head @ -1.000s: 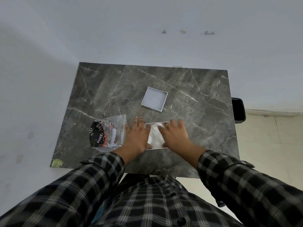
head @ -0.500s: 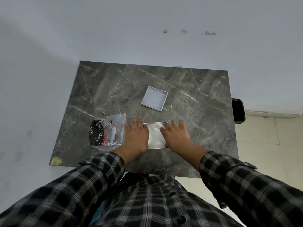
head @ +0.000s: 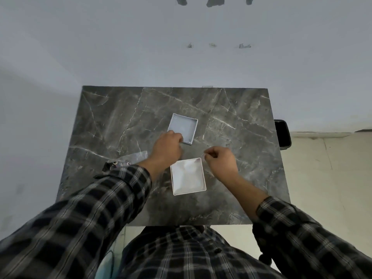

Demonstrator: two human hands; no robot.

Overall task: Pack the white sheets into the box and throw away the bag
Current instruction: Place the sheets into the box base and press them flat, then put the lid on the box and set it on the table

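Observation:
A shallow white box [head: 203,174] lies on the dark marble table [head: 231,117], filled with white sheets [head: 187,176]. Farther back sits the grey-white box lid [head: 186,125], inside up. My left hand [head: 167,148] reaches over to the lid and its fingers close on the lid's near left corner. My right hand [head: 220,160] hovers just right of the box's far corner, fingers curled in with nothing seen in them. The clear plastic bag [head: 138,157] with dark printed contents lies to the left, mostly hidden behind my left sleeve.
A black bin [head: 282,133] stands on the floor against the table's right edge. A pale wall runs along the far and left sides of the table. Tiled floor lies to the right.
Both hands have lifted off the sheets in the box. The left hand moved forward to the lid, and the right hand drew away to the right with its fingers curled.

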